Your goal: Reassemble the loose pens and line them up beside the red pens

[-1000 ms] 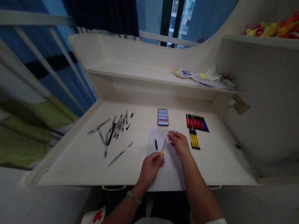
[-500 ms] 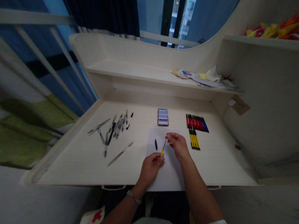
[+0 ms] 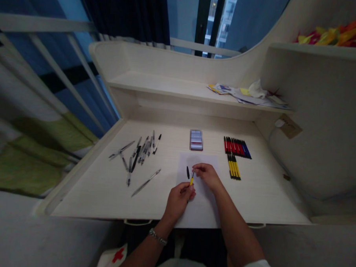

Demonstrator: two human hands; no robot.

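Note:
My left hand (image 3: 178, 201) is shut around the yellow lower barrel of a slim yellow-and-black pen (image 3: 191, 181), which points up and away from me. My right hand (image 3: 207, 177) reaches in from the right, its pinched fingertips at the pen's upper end and hiding it. Both hands are over a white paper sheet (image 3: 202, 162). A small black pen part (image 3: 188, 172) lies on the sheet just left of the fingertips. Whatever the right fingers pinch is too small to make out.
Rows of red, blue and yellow pens (image 3: 237, 148) lie right of the sheet, and loose clear pens (image 3: 138, 155) lie left. A blurred phone (image 3: 196, 140) sits beyond it. A white shelf (image 3: 174, 88) with papers (image 3: 241, 93) stands behind the desk (image 3: 84, 188).
My right hand has moved left, from just beside the pen to its upper end, and now covers that end. The left hand still holds the pen.

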